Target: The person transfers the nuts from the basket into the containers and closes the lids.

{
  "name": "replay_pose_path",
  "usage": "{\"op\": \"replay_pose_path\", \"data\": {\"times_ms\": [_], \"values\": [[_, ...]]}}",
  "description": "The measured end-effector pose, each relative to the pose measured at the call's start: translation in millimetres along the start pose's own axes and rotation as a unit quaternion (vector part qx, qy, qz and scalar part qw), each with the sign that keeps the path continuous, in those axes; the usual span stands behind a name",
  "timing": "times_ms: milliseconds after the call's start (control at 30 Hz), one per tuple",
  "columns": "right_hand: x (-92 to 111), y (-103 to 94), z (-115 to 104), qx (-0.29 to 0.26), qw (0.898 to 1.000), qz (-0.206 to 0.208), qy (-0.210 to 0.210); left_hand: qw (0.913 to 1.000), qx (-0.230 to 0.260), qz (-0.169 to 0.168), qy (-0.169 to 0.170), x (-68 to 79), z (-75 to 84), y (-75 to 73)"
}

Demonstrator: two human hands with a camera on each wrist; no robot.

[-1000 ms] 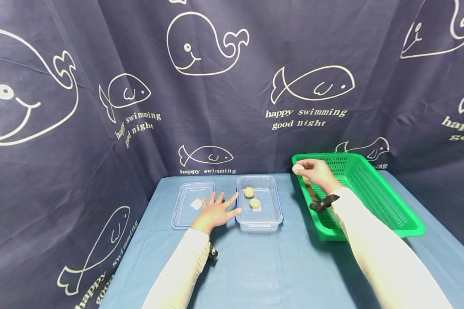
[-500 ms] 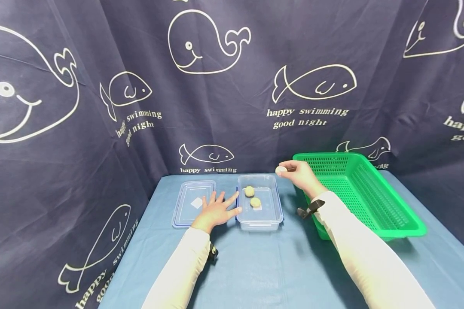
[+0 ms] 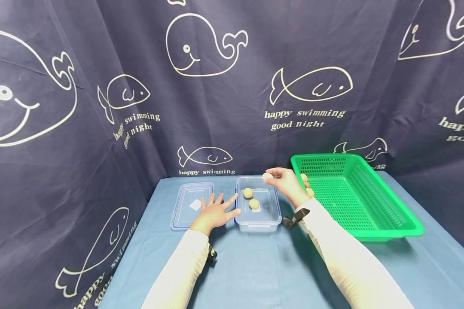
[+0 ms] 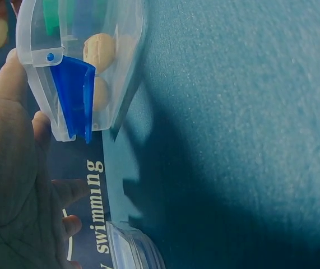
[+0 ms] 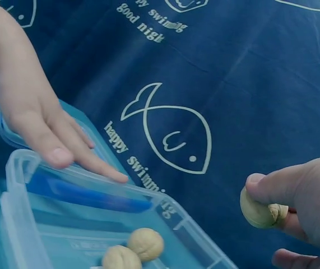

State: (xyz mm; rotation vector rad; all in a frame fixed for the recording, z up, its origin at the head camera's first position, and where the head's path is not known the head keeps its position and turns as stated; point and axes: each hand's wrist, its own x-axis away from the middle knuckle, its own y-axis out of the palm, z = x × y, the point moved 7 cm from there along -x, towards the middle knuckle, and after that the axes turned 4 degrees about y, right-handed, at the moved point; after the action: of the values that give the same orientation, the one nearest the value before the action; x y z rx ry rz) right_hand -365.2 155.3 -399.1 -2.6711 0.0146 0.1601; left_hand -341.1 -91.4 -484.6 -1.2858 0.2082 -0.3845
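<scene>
My right hand [image 3: 288, 184] pinches a pale walnut [image 5: 256, 212] between thumb and fingers, above the back right corner of a clear plastic food container [image 3: 258, 226]. Inside the container lie two walnuts [image 5: 145, 244] close together. Spread and straight, the fingers of my left hand [image 3: 213, 214] reach to the container's left rim, with the thumb and index fingertips right at it. A blue clip [image 4: 77, 101] hangs down on that side. In the left wrist view, the container's wall stands in front of its walnuts.
A clear lid [image 3: 193, 186] with a blue seal lies left of the container, partly behind the left hand. At the right stands a green perforated basket [image 3: 371, 201] with several walnuts [image 3: 310, 192] along its left side. A dark printed curtain [image 3: 232, 107] hangs behind the table.
My right hand has carried the walnut leftward from over the green basket's edge to above the container. The left hand has stayed at the container's rim.
</scene>
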Motion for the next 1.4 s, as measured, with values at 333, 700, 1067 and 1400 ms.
{"op": "replay_pose_path", "data": {"times_ms": [333, 700, 1067, 1400], "values": [[8, 17.6, 13, 0.011, 0.999, 0.027, 0.022, 1.0000, 0.001, -0.001, 0.000, 1.6, 1.6, -0.5], [16, 35.8, 24, -0.008, 0.999, 0.030, 0.021, 1.0000, 0.003, 0.004, -0.001, 3.0, 1.8, -0.9], [18, 45.7, 32, -0.004, 0.999, 0.030, 0.016, 1.0000, 0.009, 0.004, 0.003, 5.4, 4.5, -3.8], [18, 45.5, 28, -0.010, 0.999, 0.033, 0.036, 1.0000, 0.001, 0.001, 0.000, 5.2, 5.3, -4.0]]}}
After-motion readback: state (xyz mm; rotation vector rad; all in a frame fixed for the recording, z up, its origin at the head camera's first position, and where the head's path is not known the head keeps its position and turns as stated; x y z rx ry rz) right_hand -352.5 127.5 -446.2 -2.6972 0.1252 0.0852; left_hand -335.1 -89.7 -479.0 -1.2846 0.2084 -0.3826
